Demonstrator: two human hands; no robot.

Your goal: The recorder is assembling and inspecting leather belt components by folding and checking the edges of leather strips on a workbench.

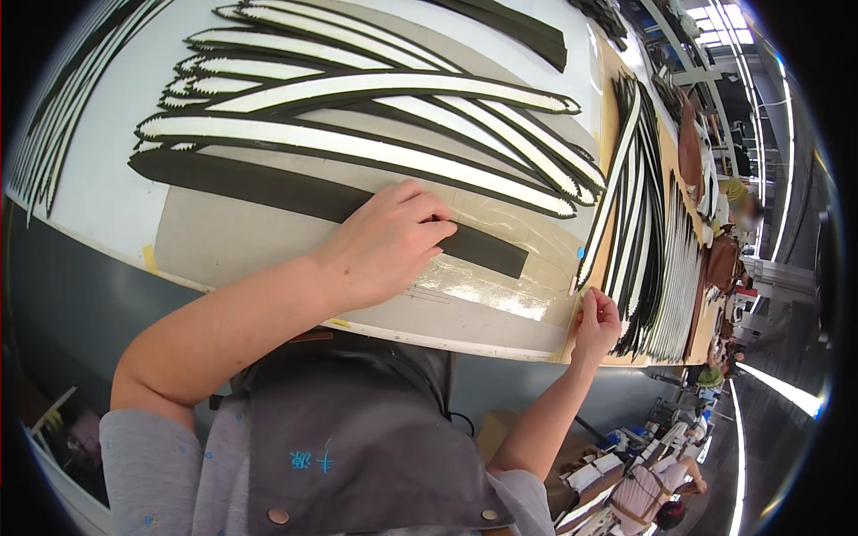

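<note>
A long dark strip (308,197) lies across the grey board in front of me, one end pointed and the other cut straight. My left hand (393,241) rests over its middle, thumb and fingers closed at the strip's edge. Over by the right side of the board, my right hand (599,323) is closed, thumb and fingertips together. Whatever it may pinch is too small to make out. Just beyond those fingertips is the near end of a black-edged white strip (617,183). Beyond the dark strip lies a crossed pile of black-edged white strips (357,136) with notched ends.
Clear glossy film (483,293) covers part of the grey board (214,234). More strips (657,259) are bundled on the right, others (76,98) at the far left. A dark folded piece (514,25) lies at the back. Other people (657,496) are off to the right.
</note>
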